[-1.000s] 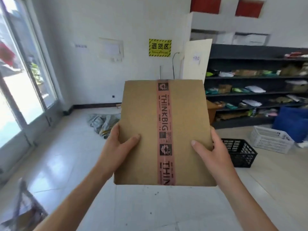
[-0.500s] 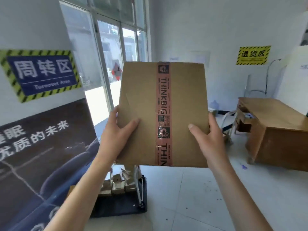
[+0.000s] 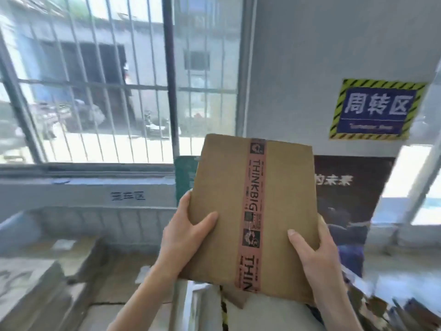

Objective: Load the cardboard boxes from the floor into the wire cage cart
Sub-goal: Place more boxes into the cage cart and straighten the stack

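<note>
I hold a flat brown cardboard box [image 3: 222, 211] in front of me, sealed down its middle with pink THINKBIG tape. My left hand [image 3: 183, 232] grips its left edge with the thumb on top. My right hand [image 3: 315, 254] grips its right edge, thumb lying across the top face. The box tilts slightly to the right. Below and to the left stands the wire cage cart [image 3: 100, 218], blurred, with several cardboard boxes [image 3: 40, 278] lying inside it.
A barred window [image 3: 95, 80] fills the upper left. A blue and yellow striped sign [image 3: 375, 109] hangs on the grey wall at right, above a dark poster [image 3: 348, 199]. Loose cardboard pieces [image 3: 381, 309] lie at the lower right.
My view has swung left, from the room with shelves, past the sign and poster, to the window and the cage cart. Both hands keep the same grip on the box.
</note>
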A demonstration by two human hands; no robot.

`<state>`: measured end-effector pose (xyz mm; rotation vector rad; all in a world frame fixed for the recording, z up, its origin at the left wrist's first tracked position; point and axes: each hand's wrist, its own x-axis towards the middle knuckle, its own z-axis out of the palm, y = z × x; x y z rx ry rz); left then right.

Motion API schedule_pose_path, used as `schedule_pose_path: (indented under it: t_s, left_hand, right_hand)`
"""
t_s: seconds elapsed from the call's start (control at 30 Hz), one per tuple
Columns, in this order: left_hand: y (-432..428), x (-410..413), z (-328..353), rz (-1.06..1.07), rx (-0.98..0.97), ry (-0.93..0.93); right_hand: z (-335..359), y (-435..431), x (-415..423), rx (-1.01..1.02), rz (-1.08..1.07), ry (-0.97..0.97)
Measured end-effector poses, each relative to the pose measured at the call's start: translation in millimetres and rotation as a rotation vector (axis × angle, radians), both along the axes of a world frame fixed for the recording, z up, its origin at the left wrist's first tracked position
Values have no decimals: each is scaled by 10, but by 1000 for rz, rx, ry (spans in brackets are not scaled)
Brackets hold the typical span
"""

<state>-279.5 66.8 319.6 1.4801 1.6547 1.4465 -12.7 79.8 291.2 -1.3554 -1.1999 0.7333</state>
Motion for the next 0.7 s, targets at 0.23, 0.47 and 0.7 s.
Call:
schedule_pose_path:
  t_s: [0.23, 0.47, 0.7]
  left_hand:
    - [-989, -2438, -520, 490, -165, -27]
    - [-1692, -3717, -966, 791, -334, -135]
    - [-1606, -4731, -1293, 946, -394, -227]
  right_hand:
    - [-535, 124, -2785, -153, 456, -43]
    - [-951, 0, -4499, -281, 779, -84]
    - [-1234, 377, -5928, -299, 907, -226]
